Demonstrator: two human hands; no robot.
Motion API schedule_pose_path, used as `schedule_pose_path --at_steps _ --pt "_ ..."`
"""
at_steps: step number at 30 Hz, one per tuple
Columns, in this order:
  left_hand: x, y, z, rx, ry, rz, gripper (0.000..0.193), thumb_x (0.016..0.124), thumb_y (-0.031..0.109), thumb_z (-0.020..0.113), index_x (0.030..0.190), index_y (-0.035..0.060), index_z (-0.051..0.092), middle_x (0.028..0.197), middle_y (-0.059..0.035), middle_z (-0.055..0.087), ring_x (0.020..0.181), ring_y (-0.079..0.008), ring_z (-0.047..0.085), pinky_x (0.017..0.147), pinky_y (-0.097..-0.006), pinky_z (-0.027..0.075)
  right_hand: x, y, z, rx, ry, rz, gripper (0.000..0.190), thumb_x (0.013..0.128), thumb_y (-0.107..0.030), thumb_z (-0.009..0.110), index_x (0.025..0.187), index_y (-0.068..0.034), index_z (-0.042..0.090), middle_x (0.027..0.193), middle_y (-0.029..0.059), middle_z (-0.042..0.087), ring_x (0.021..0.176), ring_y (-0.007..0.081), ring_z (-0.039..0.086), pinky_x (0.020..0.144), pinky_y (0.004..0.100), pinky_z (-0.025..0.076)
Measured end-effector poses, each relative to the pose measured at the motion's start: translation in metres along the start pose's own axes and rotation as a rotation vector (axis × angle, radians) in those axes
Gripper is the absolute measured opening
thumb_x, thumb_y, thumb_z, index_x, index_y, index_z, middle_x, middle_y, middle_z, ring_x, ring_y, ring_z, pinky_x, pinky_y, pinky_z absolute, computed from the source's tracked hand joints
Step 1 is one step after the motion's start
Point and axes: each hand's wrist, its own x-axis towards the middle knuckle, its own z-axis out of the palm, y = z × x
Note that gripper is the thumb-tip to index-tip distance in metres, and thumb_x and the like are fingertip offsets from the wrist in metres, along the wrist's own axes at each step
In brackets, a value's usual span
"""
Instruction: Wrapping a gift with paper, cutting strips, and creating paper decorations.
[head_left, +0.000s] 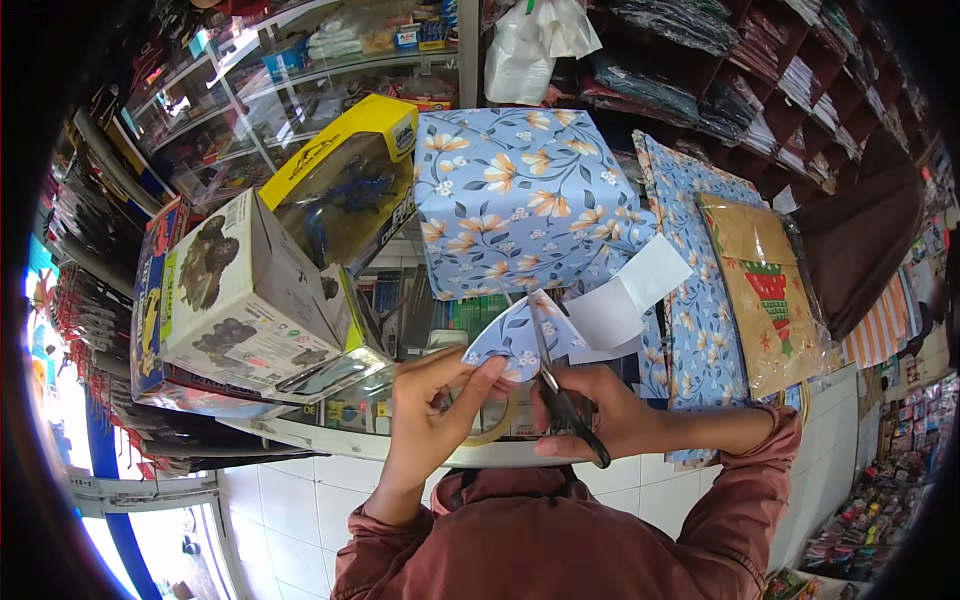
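My left hand (448, 409) pinches the lower edge of a piece of blue floral wrapping paper (504, 339). Black-handled scissors (551, 375) are in my right hand (607, 412), their blades upright against that paper. White-backed paper strips (626, 296) extend to the right of the blades. Just beyond both hands stands a box wrapped in blue floral paper (525, 199). A roll of tape (499, 427) lies partly hidden behind my hands at the counter's near edge.
Left on the glass counter (352, 442) are a white toy box (240, 300) and a yellow toy box with a clear window (341, 150). Folded floral paper (701, 315) lies at right under a brown paper bag in plastic (765, 300). Plastic bags (529, 60) hang behind.
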Motion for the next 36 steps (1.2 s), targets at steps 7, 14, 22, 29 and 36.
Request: schedule_pose_path --at_steps 7,14,22,29,36 --pt "0.005 0.005 -0.016 -0.006 -0.037 -0.015 0.009 0.083 0.001 0.060 0.081 -0.0057 0.065 0.068 -0.0099 0.064 0.060 -0.0122 0.062 0.054 -0.0233 0.046 0.001 -0.009 -0.004 -0.043 0.003 0.019 0.036 0.072 -0.032 0.077 0.073 -0.004 0.054 0.059 0.0013 0.054 0.052 0.0074 0.050 0.049 0.0237 0.039" --pt "0.009 0.010 -0.035 0.022 -0.272 -0.032 0.007 0.083 0.000 0.060 0.082 -0.0054 0.065 0.073 -0.0116 0.065 0.064 -0.0128 0.063 0.054 -0.0236 0.046 0.000 -0.009 -0.010 -0.218 -0.026 -0.065 0.037 0.070 -0.034 0.078 0.069 -0.005 0.055 0.055 0.0008 0.054 0.049 0.0069 0.050 0.045 0.0229 0.038" --pt "-0.002 -0.009 -0.004 -0.151 0.078 0.044 0.008 0.087 -0.001 0.054 0.083 -0.0060 0.059 0.072 -0.0080 0.059 0.067 -0.0098 0.054 0.059 -0.0217 0.041 0.002 -0.012 -0.007 -0.063 0.027 -0.007 0.035 0.071 -0.032 0.078 0.069 -0.005 0.055 0.056 -0.0006 0.054 0.048 0.0055 0.049 0.044 0.0210 0.036" --pt "0.006 0.001 -0.009 0.225 0.032 0.150 0.009 0.084 -0.001 0.056 0.076 -0.0058 0.054 0.063 -0.0098 0.050 0.054 -0.0169 0.046 0.052 -0.0262 0.036 0.003 -0.015 -0.012 -0.035 -0.066 0.151 0.042 0.071 -0.037 0.077 0.078 -0.001 0.057 0.064 0.0015 0.057 0.058 0.0066 0.054 0.052 0.0218 0.041" --pt "0.007 0.008 -0.013 0.233 -0.089 0.149 0.005 0.081 -0.003 0.058 0.078 -0.0067 0.056 0.065 -0.0119 0.053 0.055 -0.0210 0.049 0.052 -0.0283 0.039 0.002 -0.008 -0.009 -0.020 -0.053 0.049 0.046 0.070 -0.037 0.077 0.085 0.002 0.058 0.071 0.0040 0.060 0.065 0.0089 0.057 0.056 0.0236 0.043"
